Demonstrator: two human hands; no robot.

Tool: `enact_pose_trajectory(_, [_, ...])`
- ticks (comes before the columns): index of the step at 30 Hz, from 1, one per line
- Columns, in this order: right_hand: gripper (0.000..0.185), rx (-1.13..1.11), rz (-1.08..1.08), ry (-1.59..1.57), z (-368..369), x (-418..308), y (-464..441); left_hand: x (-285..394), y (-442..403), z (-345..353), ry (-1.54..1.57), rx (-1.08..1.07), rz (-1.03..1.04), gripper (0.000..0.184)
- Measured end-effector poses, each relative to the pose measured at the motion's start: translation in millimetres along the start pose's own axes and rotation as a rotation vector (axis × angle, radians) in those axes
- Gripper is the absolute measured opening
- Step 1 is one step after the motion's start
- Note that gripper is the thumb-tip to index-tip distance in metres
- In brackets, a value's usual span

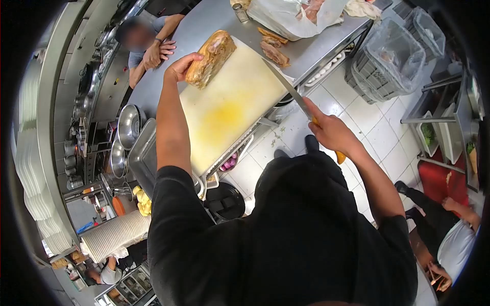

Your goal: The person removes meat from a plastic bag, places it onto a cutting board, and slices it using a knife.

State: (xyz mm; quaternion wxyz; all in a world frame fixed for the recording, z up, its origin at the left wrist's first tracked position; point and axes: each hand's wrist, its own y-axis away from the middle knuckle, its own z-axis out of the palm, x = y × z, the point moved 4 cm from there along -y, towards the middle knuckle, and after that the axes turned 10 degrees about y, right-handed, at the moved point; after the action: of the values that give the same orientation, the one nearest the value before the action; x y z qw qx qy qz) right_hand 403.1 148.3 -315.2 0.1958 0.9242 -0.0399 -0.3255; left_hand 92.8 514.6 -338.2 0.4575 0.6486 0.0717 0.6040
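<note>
My left hand [182,66] is closed around the near-left end of a thick, golden-brown piece of meat [210,58]. The meat rests at the far left corner of a white cutting board [245,81] that has a yellow stain in its middle. Out to the right, my right hand [332,131] grips the yellow handle of a long knife [292,91]. Its blade points away and to the left, with the tip by the board's right edge. Smaller browned meat pieces [274,52] lie on the metal table past the board.
A person [142,41] leans on the metal table [191,25] at far left. Plastic wrapping [293,18] and a glass shaker [240,12] stand on it. Metal bowls [128,126] are left; a lined grey basket [390,56] stands right. Another person [457,234] is at lower right.
</note>
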Motion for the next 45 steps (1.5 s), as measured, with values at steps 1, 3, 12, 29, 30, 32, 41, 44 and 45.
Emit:
enact_pose_trajectory(1, [0.067,-0.019,0.014,0.002,-2.5,-1.7,0.4,-0.8,-0.8,-2.4,0.009,0.017,0.018,0.044])
enact_pose_trajectory(3, [0.066,-0.059,0.036,0.012,-7.9,-5.8,1.2,-2.1,0.6,-2.4,0.018,0.019,0.027,0.043])
enact_pose_trajectory(12, [0.068,-0.098,0.078,-0.005,-14.2,-10.1,-2.1,-5.9,31.2,49.0,-0.22,-0.054,0.164,0.06])
enact_pose_trajectory(29, [0.062,0.13,-0.211,0.249,-39.8,-79.5,9.7,-93.0,105.8,44.5,-0.422,0.914,0.827,0.051])
enact_pose_trajectory(30, [0.061,0.111,-0.242,0.277,-37.8,-88.4,4.8,-98.0,105.5,43.4,-0.355,0.912,0.781,0.049])
enact_pose_trajectory(32, [0.061,0.072,-0.3,0.331,-33.3,-105.8,-4.8,-106.6,106.0,48.4,-0.222,0.901,0.689,0.046])
enact_pose_trajectory(41, [0.062,0.01,-0.174,0.43,-22.1,-122.5,-29.8,-122.7,91.1,48.7,-0.278,1.025,0.885,0.032])
enact_pose_trajectory(44, [0.061,-0.004,-0.166,0.468,-25.2,-127.3,-29.3,-107.4,82.6,56.7,-0.447,1.059,0.959,0.03])
enact_pose_trajectory(45, [0.06,-0.008,-0.167,0.487,-25.9,-128.5,-29.2,-101.3,76.1,60.2,-0.492,1.065,0.986,0.029])
